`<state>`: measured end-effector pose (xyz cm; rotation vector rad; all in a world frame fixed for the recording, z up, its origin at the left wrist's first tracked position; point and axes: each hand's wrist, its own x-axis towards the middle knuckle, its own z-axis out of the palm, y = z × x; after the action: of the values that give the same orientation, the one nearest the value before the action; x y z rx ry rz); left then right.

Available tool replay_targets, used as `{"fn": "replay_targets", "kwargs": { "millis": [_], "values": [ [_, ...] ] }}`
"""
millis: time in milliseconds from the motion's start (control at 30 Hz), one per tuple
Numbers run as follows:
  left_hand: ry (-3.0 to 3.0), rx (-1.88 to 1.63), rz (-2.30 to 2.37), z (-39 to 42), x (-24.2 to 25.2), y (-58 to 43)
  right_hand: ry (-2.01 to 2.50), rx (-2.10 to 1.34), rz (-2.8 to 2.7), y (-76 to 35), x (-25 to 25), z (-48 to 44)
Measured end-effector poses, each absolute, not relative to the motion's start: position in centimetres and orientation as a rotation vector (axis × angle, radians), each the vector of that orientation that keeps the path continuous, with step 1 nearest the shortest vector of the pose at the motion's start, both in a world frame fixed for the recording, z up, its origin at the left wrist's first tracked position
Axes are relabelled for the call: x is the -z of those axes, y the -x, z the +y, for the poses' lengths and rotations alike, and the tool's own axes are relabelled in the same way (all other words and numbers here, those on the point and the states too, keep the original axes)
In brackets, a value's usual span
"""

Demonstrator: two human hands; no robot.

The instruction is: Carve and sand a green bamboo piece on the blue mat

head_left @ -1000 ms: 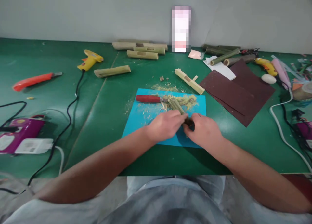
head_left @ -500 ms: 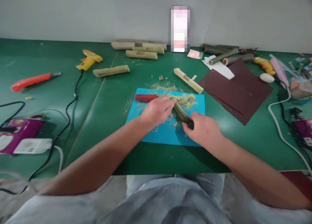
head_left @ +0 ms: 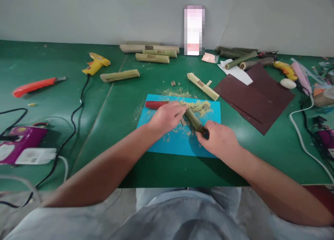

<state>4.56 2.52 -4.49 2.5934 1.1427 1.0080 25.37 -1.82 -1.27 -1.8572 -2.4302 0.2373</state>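
- Bamboo tube (head_left: 194, 119), in the head view, lay slantwise over the blue sheet (head_left: 182, 148), near the middle of the front edge of the worktop (head_left: 117, 107).
- Pale shavings (head_left: 199, 107) strewn over that sheet suggested that some scraping or cutting was done; whether the tube was finished could not be told, as both its ends were partly covered.
- Towards the back edge, a pale bamboo piece (head_left: 152, 58) had an opening cut in it and looked further along, while a green tube (head_left: 241, 60) near the back right corner showed no opening and seemed unworked.
- The right hand (head_left: 220, 135) was curled closed around the tube's near end, the one towards the front edge.
- The left hand (head_left: 168, 117) had its fingers bunched at the far end, touching it; whether they gripped it could not be told.
- Beside the left hand, a red handle (head_left: 156, 105) lay loose, its other end hidden.
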Motion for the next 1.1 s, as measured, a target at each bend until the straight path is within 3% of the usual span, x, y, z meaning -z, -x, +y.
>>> {"fn": "replay_targets", "kwargs": {
  "millis": [167,333,467,633,1100],
  "values": [
    [-2.634,-0.841,0.992,2.7,4.7,-4.4,1.837,-0.26,-2.452,-25.5,1.1,-1.8],
    [-2.633,-0.982,1.157,2.2,4.4,-4.9,1.857,-0.236,-2.432,-25.4,1.2,-1.8],
    [-2.664,-0.793,0.955,2.0,4.3,-5.0,1.824,-0.252,-2.446,-25.4,1.4,-1.8],
    [-2.525,-1.008,1.281,4.4,4.3,-3.2,1.823,-0.28,-2.409,-25.6,1.3,-1.6],
    [-2.466,-1.066,1.339,4.6,4.3,-3.0,1.721,-0.424,-2.348,-25.7,1.4,-1.4]
  ]
}}
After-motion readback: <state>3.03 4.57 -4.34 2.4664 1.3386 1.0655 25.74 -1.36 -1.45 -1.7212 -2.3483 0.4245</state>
